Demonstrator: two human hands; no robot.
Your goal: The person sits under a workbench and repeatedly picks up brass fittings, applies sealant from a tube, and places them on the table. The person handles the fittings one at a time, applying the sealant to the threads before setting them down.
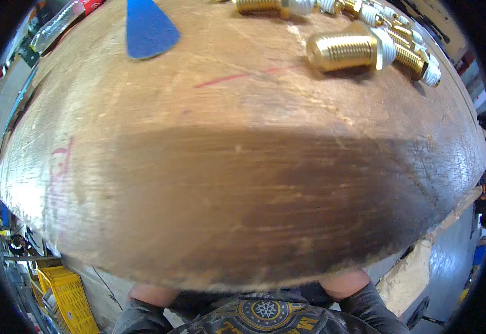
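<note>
Neither of my hands shows. My left forearm [154, 293] and my right forearm [344, 283] come out of dark short sleeves and pass out of sight below the near edge of the wooden table [243, 189]. On the far right of the tabletop lies a large brass threaded fitting [343, 51] with a hex collar and white tape on its end. Behind and beside it are several similar brass fittings [411, 60] with white-wrapped threads. A flat blue strip with a rounded end [151, 33] rests at the far left of centre.
A clear plastic bottle with a red label [59, 30] lies at the far left. Red marker lines [243, 77] run across the worn tabletop. A yellow crate [70, 298] stands below on the left, and brown cardboard [407, 273] is beyond the table's right edge.
</note>
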